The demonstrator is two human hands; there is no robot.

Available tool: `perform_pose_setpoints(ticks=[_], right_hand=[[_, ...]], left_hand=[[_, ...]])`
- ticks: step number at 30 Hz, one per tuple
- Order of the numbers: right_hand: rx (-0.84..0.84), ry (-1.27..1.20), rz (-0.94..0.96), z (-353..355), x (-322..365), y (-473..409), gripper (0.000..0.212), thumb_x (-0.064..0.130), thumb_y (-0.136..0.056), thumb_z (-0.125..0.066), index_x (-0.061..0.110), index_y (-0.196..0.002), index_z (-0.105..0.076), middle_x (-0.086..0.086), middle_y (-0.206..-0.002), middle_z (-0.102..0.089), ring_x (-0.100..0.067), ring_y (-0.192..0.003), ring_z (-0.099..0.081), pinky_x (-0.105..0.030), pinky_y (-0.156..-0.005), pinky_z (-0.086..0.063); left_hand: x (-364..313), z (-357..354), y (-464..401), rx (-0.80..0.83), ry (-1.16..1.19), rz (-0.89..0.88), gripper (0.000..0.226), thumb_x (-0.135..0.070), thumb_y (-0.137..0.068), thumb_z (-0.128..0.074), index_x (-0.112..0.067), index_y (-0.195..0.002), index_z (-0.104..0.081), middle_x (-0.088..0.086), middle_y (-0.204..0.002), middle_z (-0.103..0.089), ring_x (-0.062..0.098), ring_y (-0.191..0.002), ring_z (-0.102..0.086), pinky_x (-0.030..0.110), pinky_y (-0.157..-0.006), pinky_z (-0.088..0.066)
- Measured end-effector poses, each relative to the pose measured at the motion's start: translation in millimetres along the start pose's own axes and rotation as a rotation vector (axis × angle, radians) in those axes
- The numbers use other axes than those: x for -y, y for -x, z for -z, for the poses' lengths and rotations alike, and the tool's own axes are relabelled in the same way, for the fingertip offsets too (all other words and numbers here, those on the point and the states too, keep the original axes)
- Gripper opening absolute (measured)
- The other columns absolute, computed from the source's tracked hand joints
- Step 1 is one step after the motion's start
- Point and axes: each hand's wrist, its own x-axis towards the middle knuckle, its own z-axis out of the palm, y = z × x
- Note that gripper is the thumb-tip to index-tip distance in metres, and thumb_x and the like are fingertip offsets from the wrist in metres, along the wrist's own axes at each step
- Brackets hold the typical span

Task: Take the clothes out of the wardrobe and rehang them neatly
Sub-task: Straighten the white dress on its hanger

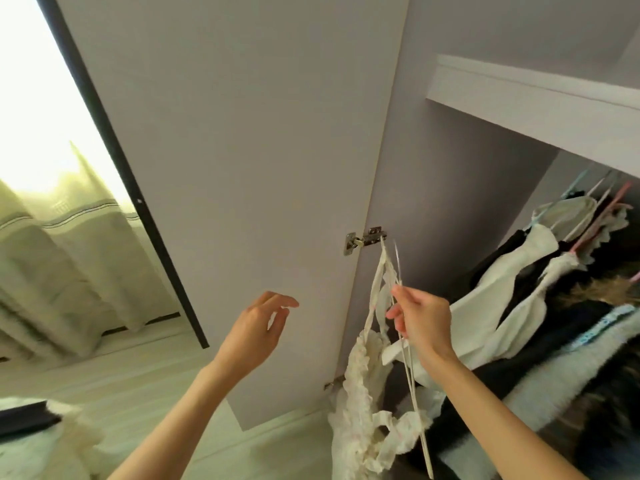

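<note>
The person stands before the open wardrobe door, both bare arms lifted. The right hand pinches thin white straps between thumb and fingertips, with the other fingers curled loosely around them. Above this grip one strap runs up to the metal hinge of the door and seems to be caught on it, but I cannot tell this for sure. Below and a little to the left of the grip hangs the rest of the garment, a cream ruffled top, and two long strings fall down under the hand. The left hand is to the left of the grip, apart from it, in front of the door; its fingers are relaxed and slightly bent, and it holds nothing. To the right of the grip, inside the wardrobe, other clothes in white and black hang crowded on coloured hangers under a shelf. Far to the left is a pale curtain.
</note>
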Motion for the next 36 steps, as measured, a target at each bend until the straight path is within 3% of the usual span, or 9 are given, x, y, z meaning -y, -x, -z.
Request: perform_pose_setpoints(ticks=[5, 9, 13, 18, 23, 26, 28, 33, 36], right_hand=[[-0.005, 0.047, 0.074, -13.3, -4.4, 26.6, 0.035, 0.021, -0.092, -0.055, 0.012, -0.059, -0.063, -0.003, -0.053, -0.059, -0.002, -0.044, -0.052, -0.011, -0.048, -0.041], [0.053, 0.194, 0.199, -14.7, -7.7, 42.6, 0.030, 0.024, -0.091, -0.057, 0.013, -0.064, -0.065, 0.004, -0.053, -0.059, -0.003, -0.053, -0.056, -0.009, -0.050, -0.042], [0.112, 0.251, 0.311, -8.2, 0.3, 50.0, 0.019, 0.024, -0.089, -0.059, 0.012, -0.083, -0.073, 0.014, -0.059, -0.058, -0.007, -0.058, -0.057, -0.012, -0.053, -0.045], [0.171, 0.151, 0.431, -13.5, 31.7, 53.0, 0.016, 0.016, -0.088, -0.061, 0.008, -0.084, -0.074, 0.016, -0.059, -0.055, -0.003, -0.059, -0.053, -0.012, -0.056, -0.039], [0.318, 0.105, 0.500, -46.2, 59.6, 56.7, 0.017, 0.016, -0.089, -0.060, 0.008, -0.083, -0.074, 0.017, -0.051, -0.052, -0.005, -0.047, -0.041, -0.013, -0.050, -0.029], [0.402, 0.082, 0.539, -77.4, 74.0, 63.0, 0.018, 0.017, -0.089, -0.060, 0.009, -0.081, -0.074, 0.016, -0.048, -0.048, -0.005, -0.047, -0.039, -0.014, -0.050, -0.027], [0.434, 0.071, 0.581, -101.9, 81.2, 69.7, 0.018, 0.018, -0.088, -0.062, 0.010, -0.078, -0.074, 0.014, -0.048, -0.047, -0.006, -0.047, -0.038, -0.015, -0.050, -0.027], [0.580, 0.052, 0.726, -171.4, 103.1, 90.5, 0.018, 0.033, -0.084, -0.062, 0.020, -0.080, -0.074, 0.012, -0.053, -0.054, -0.013, -0.058, -0.052, -0.021, -0.055, -0.039], [0.634, 0.047, 0.896, -213.6, 120.0, 103.4, 0.034, 0.047, -0.082, -0.053, 0.020, -0.080, -0.073, 0.015, -0.057, -0.058, -0.010, -0.057, -0.058, -0.013, -0.056, -0.043]], left_hand=[[5.8, 10.9, 12.6, 0.042, -0.018, -0.001, 0.023, -0.016, -0.096, -0.046, -0.023, -0.111, -0.061, -0.014, -0.109, -0.052, 0.009, -0.101, -0.057, 0.021, -0.089, -0.043], [2.2, 7.0, 14.7, 0.074, -0.081, -0.048, 0.028, -0.018, -0.096, -0.046, -0.021, -0.122, -0.057, -0.005, -0.123, -0.054, 0.013, -0.113, -0.051, 0.019, -0.094, -0.035], [-3.8, 3.2, 16.0, 0.062, -0.181, -0.165, 0.037, -0.028, -0.095, -0.044, -0.020, -0.130, -0.051, 0.003, -0.134, -0.050, 0.023, -0.124, -0.046, 0.033, -0.103, -0.034], [5.8, 16.4, 29.8, -0.044, -0.251, -0.172, 0.042, -0.044, -0.097, -0.035, -0.027, -0.134, -0.040, 0.007, -0.137, -0.047, 0.029, -0.123, -0.048, 0.048, -0.104, -0.037], [30.0, 55.0, 50.0, -0.310, -0.408, -0.168, 0.039, -0.045, -0.094, -0.036, -0.022, -0.121, -0.052, 0.004, -0.115, -0.060, 0.028, -0.114, -0.049, 0.047, -0.103, -0.034], [48.1, 86.2, 71.9, -0.413, -0.401, -0.127, 0.049, -0.048, -0.098, -0.028, -0.016, -0.094, -0.065, -0.001, -0.088, -0.061, 0.023, -0.084, -0.057, 0.027, -0.081, -0.035], [57.3, 104.5, 94.8, -0.489, -0.414, -0.106, 0.053, -0.047, -0.098, -0.027, -0.014, -0.080, -0.064, -0.004, -0.074, -0.057, 0.017, -0.067, -0.052, 0.023, -0.067, -0.027], [77.6, 144.0, 155.0, -0.736, -0.343, 0.088, 0.043, -0.044, -0.092, -0.044, -0.014, -0.067, -0.063, -0.016, -0.065, -0.048, 0.004, -0.065, -0.040, 0.022, -0.068, -0.026], [82.5, 165.4, 188.3, -0.860, -0.373, 0.229, 0.032, -0.035, -0.087, -0.051, -0.014, -0.067, -0.064, -0.012, -0.062, -0.054, 0.007, -0.064, -0.044, 0.028, -0.070, -0.030]])
